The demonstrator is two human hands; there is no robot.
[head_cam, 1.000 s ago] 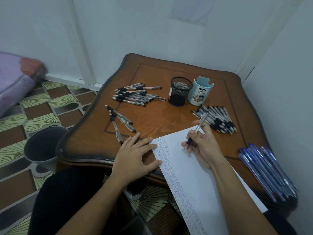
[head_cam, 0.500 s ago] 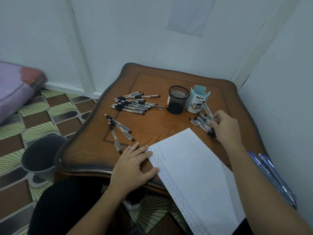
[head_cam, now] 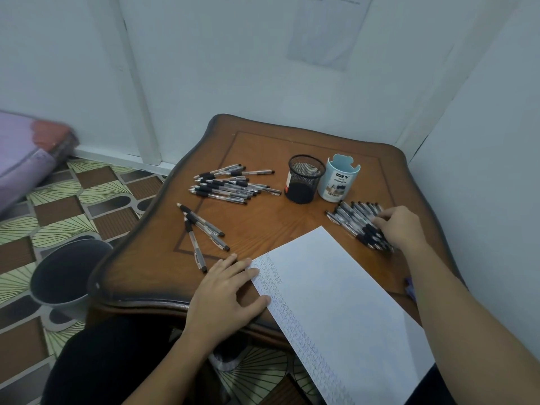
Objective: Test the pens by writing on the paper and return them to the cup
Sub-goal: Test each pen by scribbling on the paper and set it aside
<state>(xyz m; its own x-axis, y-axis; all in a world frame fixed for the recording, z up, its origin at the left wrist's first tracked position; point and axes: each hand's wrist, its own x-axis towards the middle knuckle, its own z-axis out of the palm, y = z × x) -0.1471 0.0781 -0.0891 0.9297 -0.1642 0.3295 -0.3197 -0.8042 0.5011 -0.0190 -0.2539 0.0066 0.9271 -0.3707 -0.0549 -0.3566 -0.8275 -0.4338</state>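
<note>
White paper (head_cam: pixel 336 293), scribbled edge; left hand (head_cam: pixel 225 299) spread; right hand (head_cam: pixel 401 226) on pens (head_cam: pixel 353 217), grip unclear

The left hand (head_cam: pixel 225 296) and the right hand (head_cam: pixel 400 226) are bare, and both forearms are uncovered as far as the lower edge of the view. Plain black clothing (head_cam: pixel 111 361) covers the lap and legs at lower left. A patch of similar dark fabric shows at lower right.

Our left hand (head_cam: pixel 225 293) lies flat, fingers spread. Our right hand (head_cam: pixel 400 226) reaches forward, fingers curled down.
</note>
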